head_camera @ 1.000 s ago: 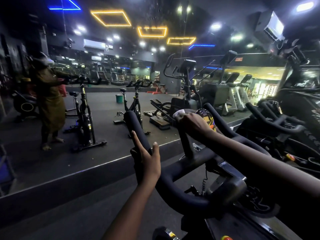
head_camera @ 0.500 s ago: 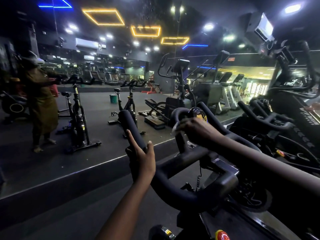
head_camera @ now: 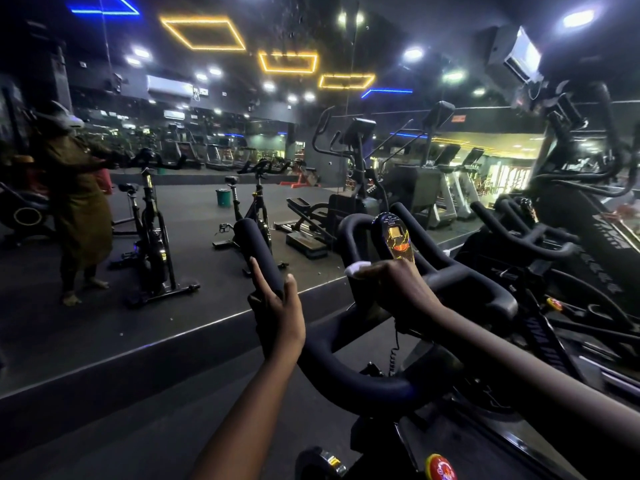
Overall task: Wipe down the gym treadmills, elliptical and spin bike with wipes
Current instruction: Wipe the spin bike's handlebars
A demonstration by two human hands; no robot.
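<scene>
White and crumpled, the small wipe [head_camera: 356,270] is clenched in the right hand [head_camera: 398,289] and pressed against the inner loop of the spin bike's black foam-padded handlebar [head_camera: 363,386], just below the oval yellow-lit console [head_camera: 394,240]. The loop's long axis rises up and away from the knuckles, so a stroke would likely follow it. The left hand [head_camera: 278,313] grasps the left horn [head_camera: 258,247], which points forward. The right hand is nearer the centre bars.

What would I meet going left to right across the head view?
Standing person → green bin → left hand gripping the handlebar → wipe → right hand holding it → neighbouring bike's handlebars.
</scene>
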